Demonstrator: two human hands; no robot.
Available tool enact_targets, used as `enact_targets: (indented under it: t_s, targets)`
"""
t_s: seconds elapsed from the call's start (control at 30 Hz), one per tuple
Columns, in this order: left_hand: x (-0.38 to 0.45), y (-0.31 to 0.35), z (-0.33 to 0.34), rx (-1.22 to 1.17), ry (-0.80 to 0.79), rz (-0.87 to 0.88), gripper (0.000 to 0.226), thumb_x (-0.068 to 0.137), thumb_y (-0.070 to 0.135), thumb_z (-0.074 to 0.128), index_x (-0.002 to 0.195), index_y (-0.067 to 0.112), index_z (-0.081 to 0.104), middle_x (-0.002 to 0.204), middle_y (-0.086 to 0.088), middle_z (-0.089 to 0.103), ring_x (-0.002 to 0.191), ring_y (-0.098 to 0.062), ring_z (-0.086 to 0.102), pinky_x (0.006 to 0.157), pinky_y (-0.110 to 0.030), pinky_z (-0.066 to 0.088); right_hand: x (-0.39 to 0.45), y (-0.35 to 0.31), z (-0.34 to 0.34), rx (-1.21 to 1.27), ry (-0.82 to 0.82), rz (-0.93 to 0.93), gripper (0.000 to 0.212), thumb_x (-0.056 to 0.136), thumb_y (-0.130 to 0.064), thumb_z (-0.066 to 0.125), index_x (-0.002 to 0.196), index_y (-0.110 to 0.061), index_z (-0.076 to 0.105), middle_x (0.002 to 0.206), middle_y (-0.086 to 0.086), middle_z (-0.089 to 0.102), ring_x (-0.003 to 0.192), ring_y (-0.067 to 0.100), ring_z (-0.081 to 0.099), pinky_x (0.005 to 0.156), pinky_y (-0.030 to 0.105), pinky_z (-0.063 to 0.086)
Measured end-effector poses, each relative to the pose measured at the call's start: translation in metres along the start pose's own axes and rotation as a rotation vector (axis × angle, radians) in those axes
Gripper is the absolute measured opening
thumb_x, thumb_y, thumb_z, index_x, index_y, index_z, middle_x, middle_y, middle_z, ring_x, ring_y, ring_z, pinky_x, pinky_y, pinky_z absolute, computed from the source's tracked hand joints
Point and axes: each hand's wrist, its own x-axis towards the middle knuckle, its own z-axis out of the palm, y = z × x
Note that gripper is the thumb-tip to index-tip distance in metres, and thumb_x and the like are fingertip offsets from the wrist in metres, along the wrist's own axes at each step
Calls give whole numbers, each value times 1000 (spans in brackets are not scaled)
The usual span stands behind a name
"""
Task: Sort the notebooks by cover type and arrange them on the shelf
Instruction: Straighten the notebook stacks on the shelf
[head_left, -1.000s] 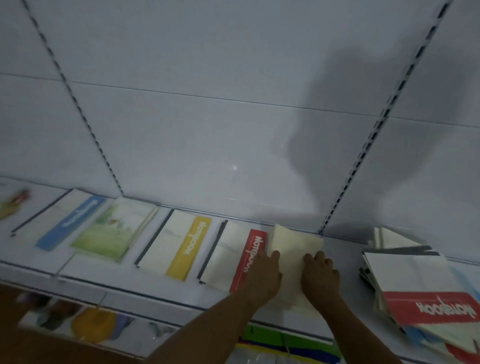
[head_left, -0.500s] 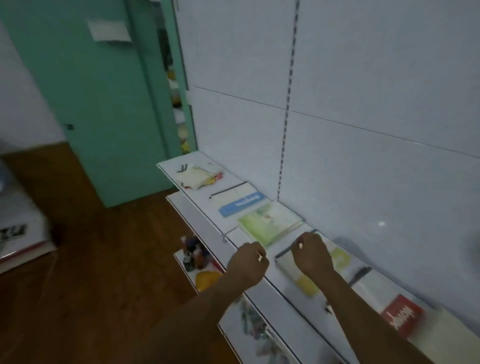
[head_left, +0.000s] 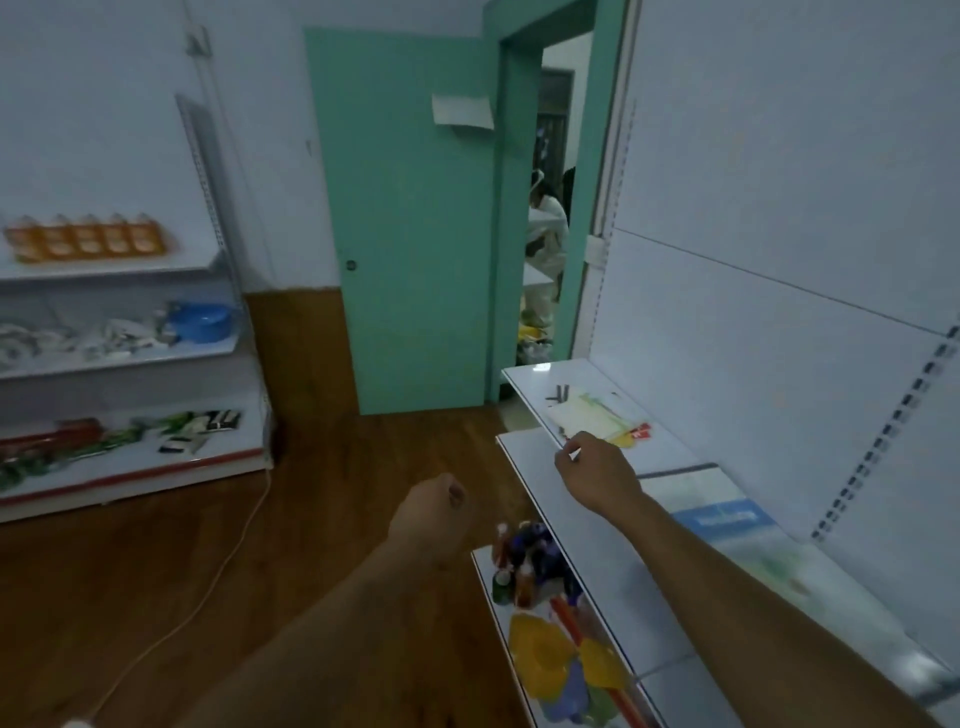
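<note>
reaching along the shelf (head_left: 613, 566) with the right hand (head_left: 597, 475), fingers loosely curled, grip holding nothing, hovering just short of the loose pile of notebooks (head_left: 597, 415) at the far end. left hand (head_left: 431, 517) balled in a loose fist off the shelf edge, also holding nothing. blue-banded notebook (head_left: 724, 517) lying flat nearer, close under the right forearm. best done by opening the fingers wide, pinning the pile's near edge, checking each cover before lifting, and keeping the forearm clear of the covers already laid out.
</note>
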Motion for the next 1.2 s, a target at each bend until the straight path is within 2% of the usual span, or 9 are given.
enact_targets:
  t_s: [0.23, 0.33, 0.5, 0.67, 0.8, 0.9, 0.97, 1.1, 1.2]
  targets:
    - [70, -42, -44, -21, -38, -56, 12, 95, 27, 51, 101, 20, 58, 94, 2, 65, 84, -15, 66, 77, -33, 59, 72, -51, 56, -51, -49, -39, 27, 96, -35, 46, 110, -16, 58, 110, 4, 64, 96, 20, 59, 75, 27, 43]
    - [106, -48, -42, -28, -62, -57, 13, 96, 29, 50, 102, 19, 58, 94, 1, 64, 85, -17, 66, 76, -35, 58, 110, -59, 74, -81, -71, -56, 25, 96, -36, 45, 109, -18, 58, 107, 3, 65, 86, 16, 54, 74, 26, 40]
    - [184, -53, -31, -4, -65, -53, 14, 96, 26, 51, 107, 20, 57, 98, 4, 63, 85, -10, 63, 77, -28, 58, 185, -56, 102, -23, -112, -54, 19, 95, -34, 49, 102, -18, 57, 100, 2, 65, 84, 15, 59, 79, 31, 51]
    - [274, -36, -28, 48, -82, -33, 11, 96, 25, 51, 103, 20, 58, 95, 4, 63, 84, -10, 63, 80, -30, 57, 271, -47, 107, -1, -99, -26, 19, 96, -31, 47, 103, -17, 58, 103, 3, 64, 85, 13, 54, 79, 29, 47]
    - [340, -19, -18, 55, -66, 3, 9, 96, 24, 50, 98, 21, 59, 90, 4, 62, 80, -9, 61, 69, -22, 53, 324, -36, 101, -13, -77, 0, 23, 96, -29, 45, 106, -14, 59, 104, 5, 65, 91, 19, 60, 83, 35, 52]
    - [376, -2, 3, 59, -123, 31, 10, 95, 21, 51, 95, 17, 61, 90, -1, 65, 81, -13, 62, 69, -24, 53, 347, -16, 96, -24, -55, 59, 23, 95, -30, 46, 108, -14, 59, 106, 1, 64, 98, 19, 60, 83, 28, 45]
    - [398, 13, 23, 51, -175, 70, 12, 94, 21, 52, 93, 15, 62, 89, -4, 65, 79, -13, 62, 69, -24, 52, 360, 6, 92, -27, -27, 115, 22, 94, -32, 48, 105, -15, 59, 107, 1, 65, 99, 19, 60, 87, 31, 47]
    - [439, 44, 66, 75, -307, 208, 11, 93, 21, 54, 88, 14, 62, 85, -2, 64, 71, -9, 56, 62, -20, 46, 371, 57, 79, -4, 14, 306, 27, 95, -34, 47, 104, -11, 59, 104, 5, 66, 89, 18, 62, 81, 31, 49]
    - [463, 66, 100, 79, -418, 293, 10, 93, 26, 54, 94, 18, 59, 92, 2, 62, 81, -12, 58, 66, -20, 46, 362, 97, 72, -39, 56, 445, 30, 95, -31, 46, 108, -7, 59, 104, 8, 65, 99, 22, 61, 79, 29, 46]
